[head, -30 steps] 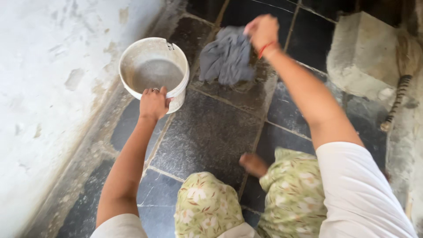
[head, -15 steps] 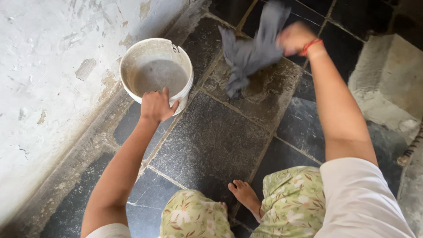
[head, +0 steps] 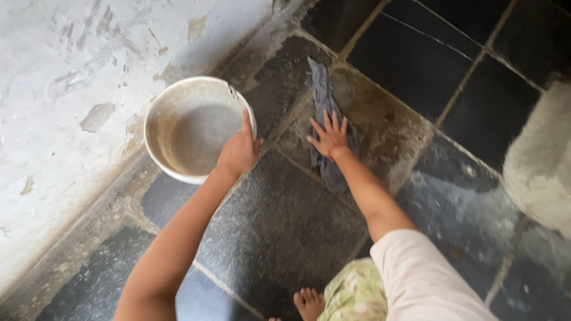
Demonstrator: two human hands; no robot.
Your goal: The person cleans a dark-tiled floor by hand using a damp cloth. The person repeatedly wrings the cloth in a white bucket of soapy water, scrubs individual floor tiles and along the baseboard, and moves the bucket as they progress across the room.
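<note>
Left hand [head: 239,151]: clamped on the near rim of the bucket [head: 169,116], fingers over the lip, thumb side outward.
Right hand [head: 330,135]: spread flat, fingers apart, palm pressed down on the rag [head: 324,95]; nothing pinched.
Rag, place: lying long and crumpled on a dark floor tile [head: 380,119], just right of the bucket, one end running away from the person, the other trailing back past the wrist.
Rag, handling: judged soft and limp, with no stiffness; looks damp, so heavier than dry cloth and likely to cling to the stone. Light overall. Not fragile.
Rag, hold: best under a flat palm for sliding, or bunched at the middle; taken by one end it would hang and drip.
Bucket, place: on the floor against the foot of the wall [head: 71,89], touching or nearly touching it.
Bucket, contents: murky grey water, roughly part-full; depth unclear.
Bucket, handling: judged rigid plastic, fairly heavy with water, liable to slosh if tipped. Wet rim may be slippery; a one-handed rim grip suits steadying more than lifting.
Floor: tile under the rag shows a brownish wet film; neighbouring tiles darker.
Foot [head: 308,302]: bare, at the lower edge, clear of the rag.
</note>
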